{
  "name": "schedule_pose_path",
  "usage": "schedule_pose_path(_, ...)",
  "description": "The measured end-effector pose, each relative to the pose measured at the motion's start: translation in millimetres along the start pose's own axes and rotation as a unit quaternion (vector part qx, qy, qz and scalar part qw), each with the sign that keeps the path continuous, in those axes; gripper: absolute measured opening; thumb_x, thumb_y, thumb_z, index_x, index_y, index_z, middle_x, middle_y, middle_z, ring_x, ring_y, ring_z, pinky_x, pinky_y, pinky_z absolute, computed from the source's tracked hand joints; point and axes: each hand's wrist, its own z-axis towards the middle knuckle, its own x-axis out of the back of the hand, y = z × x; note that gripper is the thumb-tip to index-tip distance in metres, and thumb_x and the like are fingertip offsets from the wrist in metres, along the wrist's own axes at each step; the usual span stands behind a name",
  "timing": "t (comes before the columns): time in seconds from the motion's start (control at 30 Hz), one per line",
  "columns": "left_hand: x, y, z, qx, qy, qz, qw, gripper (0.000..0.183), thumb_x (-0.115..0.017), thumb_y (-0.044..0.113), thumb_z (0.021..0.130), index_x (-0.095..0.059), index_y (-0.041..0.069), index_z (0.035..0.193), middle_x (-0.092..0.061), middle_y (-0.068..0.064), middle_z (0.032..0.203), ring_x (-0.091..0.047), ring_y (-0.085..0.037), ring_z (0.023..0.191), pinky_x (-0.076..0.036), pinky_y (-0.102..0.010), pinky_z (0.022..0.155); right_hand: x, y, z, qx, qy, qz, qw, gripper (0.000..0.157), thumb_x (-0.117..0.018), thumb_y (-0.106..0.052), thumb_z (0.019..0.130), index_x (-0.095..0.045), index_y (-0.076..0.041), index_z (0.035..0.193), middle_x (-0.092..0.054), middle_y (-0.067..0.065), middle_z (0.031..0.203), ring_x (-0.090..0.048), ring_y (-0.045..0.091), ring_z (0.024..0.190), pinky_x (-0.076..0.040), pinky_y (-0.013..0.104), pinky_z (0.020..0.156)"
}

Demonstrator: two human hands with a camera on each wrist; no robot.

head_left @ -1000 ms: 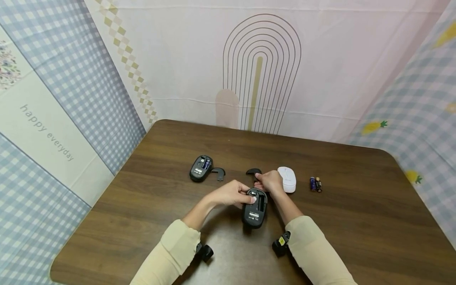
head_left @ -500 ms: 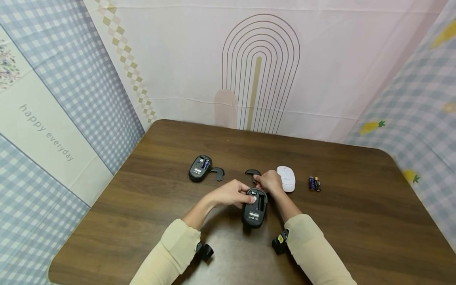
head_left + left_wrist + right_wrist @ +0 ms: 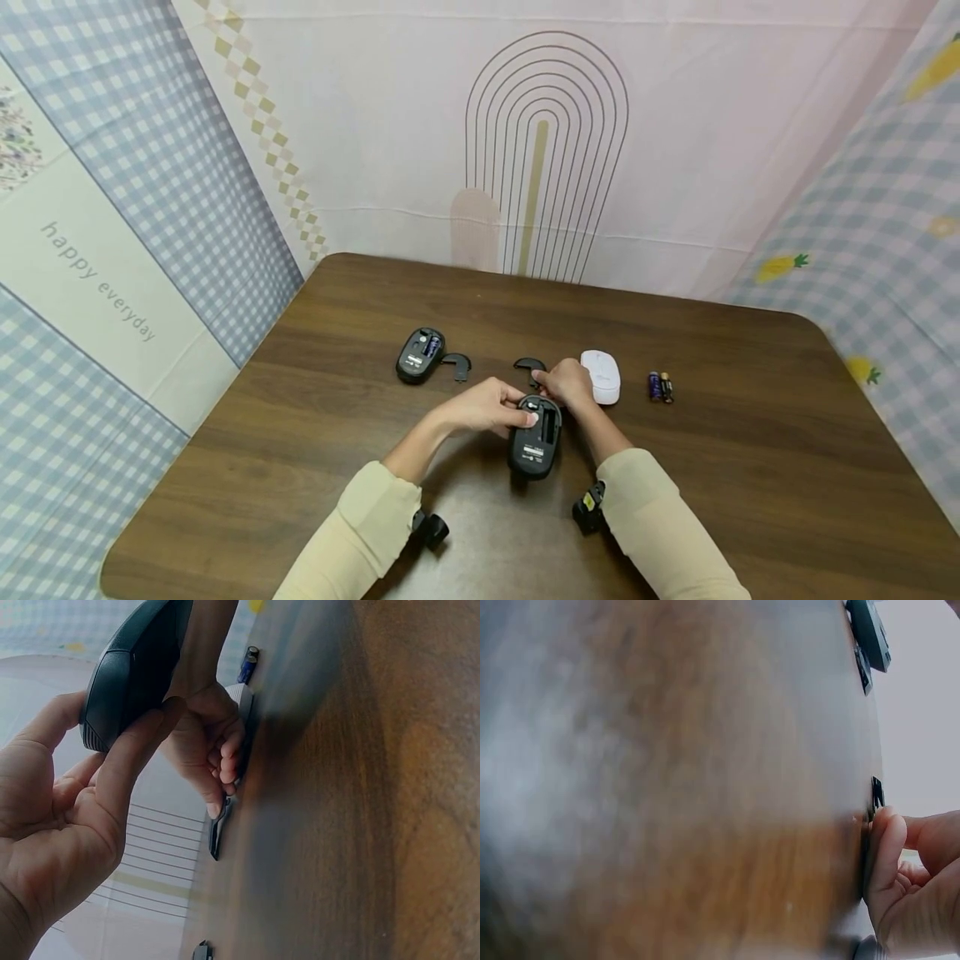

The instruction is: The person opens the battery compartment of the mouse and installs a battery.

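Note:
In the head view, my left hand (image 3: 483,407) holds a black computer mouse (image 3: 534,442) above the table, underside up. Its thumb lies on the underside beside an uncovered battery slot. A little farther off, my right hand (image 3: 567,383) pinches the near end of a black battery cover (image 3: 530,364) at the table surface. The left wrist view shows thumb and fingertips at the end of that battery cover (image 3: 217,836). A second black mouse (image 3: 421,356) lies underside up on the left with a battery in its slot, and another battery cover (image 3: 457,365) lies beside it.
A white mouse (image 3: 602,377) sits just right of my right hand. Farther right, two batteries (image 3: 661,387) lie side by side on the brown wooden table (image 3: 750,467). A patterned cloth (image 3: 375,125) hangs behind the table's far edge.
My right thumb and fingers have closed in on the near end of the battery cover. The left hand and its mouse stay almost still; the head view shifts slightly.

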Motion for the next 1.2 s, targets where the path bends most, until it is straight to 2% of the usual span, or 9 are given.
schedule_pose_path(0.27, 0.4, 1.4, -1.5, 0.001, 0.000, 0.001, 1.0000, 0.023, -0.062, 0.009, 0.088, -0.064, -0.008, 0.103, -0.068, -0.011, 0.089, -0.065, -0.015, 0.079, -0.056, -0.033, 0.069, 1.6, -2.5, -2.5, 0.011, 0.000, -0.036, 0.999, 0.041, -0.063, -0.029, 0.086, -0.062, -0.011, 0.050, -0.053, -0.003, 0.047, -0.050, 0.016, 0.053, -0.038, 0.025, 0.049)
schedule_pose_path(0.57, -0.2, 1.6, -1.5, 0.000, -0.005, -0.001, 1.0000, 0.023, -0.061, 0.009, 0.088, -0.064, -0.009, 0.103, -0.068, -0.010, 0.089, -0.065, -0.015, 0.078, -0.056, -0.033, 0.070, 2.4, -5.6, -2.9, 0.009, -0.002, -0.067, 0.998, 0.043, -0.063, -0.031, 0.087, -0.061, -0.011, 0.049, -0.053, -0.002, 0.048, -0.051, 0.016, 0.051, -0.038, 0.025, 0.047)
schedule_pose_path(0.97, 1.7, 3.1, -0.4, -0.005, -0.009, 0.000, 0.9999, 0.023, -0.061, 0.008, 0.088, -0.063, -0.009, 0.103, -0.068, -0.010, 0.089, -0.065, -0.016, 0.079, -0.056, -0.033, 0.069, 2.4, -4.2, -2.1, 0.013, 0.004, -0.078, 0.997, 0.044, -0.064, -0.032, 0.087, -0.057, -0.010, 0.049, -0.051, -0.001, 0.052, -0.049, 0.018, 0.055, -0.037, 0.026, 0.048)
schedule_pose_path(1.2, 2.6, 3.4, 0.6, -0.006, -0.010, 0.003, 0.9999, 0.023, -0.061, 0.009, 0.089, -0.063, -0.008, 0.104, -0.067, -0.010, 0.091, -0.065, -0.016, 0.080, -0.055, -0.033, 0.070, 1.9, -6.7, -4.8, 0.008, 0.024, -0.076, 0.997, 0.042, -0.066, -0.032, 0.085, -0.056, -0.008, 0.052, -0.053, 0.004, 0.058, -0.051, 0.022, 0.059, -0.043, 0.033, 0.052)
